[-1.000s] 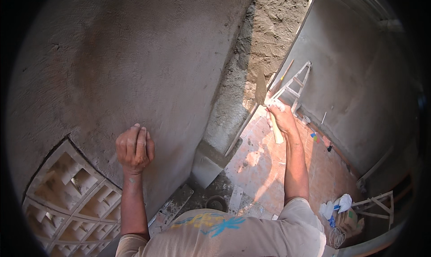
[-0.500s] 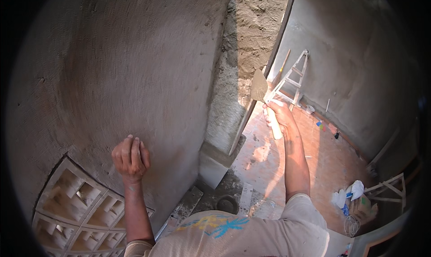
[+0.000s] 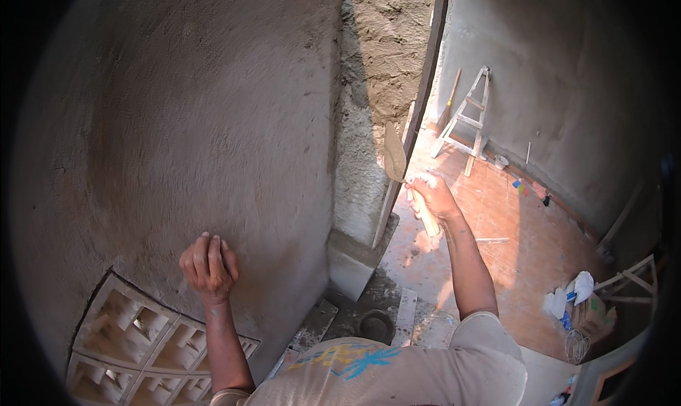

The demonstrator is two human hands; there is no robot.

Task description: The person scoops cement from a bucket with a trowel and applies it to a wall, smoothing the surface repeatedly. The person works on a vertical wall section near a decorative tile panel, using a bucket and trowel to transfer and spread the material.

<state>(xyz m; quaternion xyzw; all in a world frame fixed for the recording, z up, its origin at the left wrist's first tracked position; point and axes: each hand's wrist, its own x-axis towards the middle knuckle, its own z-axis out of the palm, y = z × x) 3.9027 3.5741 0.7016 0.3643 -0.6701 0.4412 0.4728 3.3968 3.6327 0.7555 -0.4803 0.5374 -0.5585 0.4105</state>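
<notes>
In my right hand (image 3: 434, 195) is a pointed trowel (image 3: 394, 152), gripped closed by its pale wooden handle. Its mortar-smeared blade lies over the rough mortar strip (image 3: 394, 58) on the wall's end face, near a long dark wooden batten (image 3: 430, 58) running along the strip's right edge. My left hand (image 3: 210, 265) is by the large grey plastered wall (image 3: 213, 122), fingers curled and close together. Nothing shows in it, though its palm side is hidden; whether it touches the wall, I cannot tell.
Pale ventilation blocks (image 3: 135, 314) are set in the wall at lower left. Below are a concrete ledge (image 3: 351, 264) and a dark round bucket (image 3: 376, 326). Across the tiled floor (image 3: 489, 271) stand a stepladder (image 3: 468, 115) and a broom (image 3: 447, 111); bags (image 3: 578, 292) lie at lower right.
My right hand and the trowel have moved slightly left and down, bringing the blade over the mortar strip. The view has shifted a little; my left hand keeps its curled pose.
</notes>
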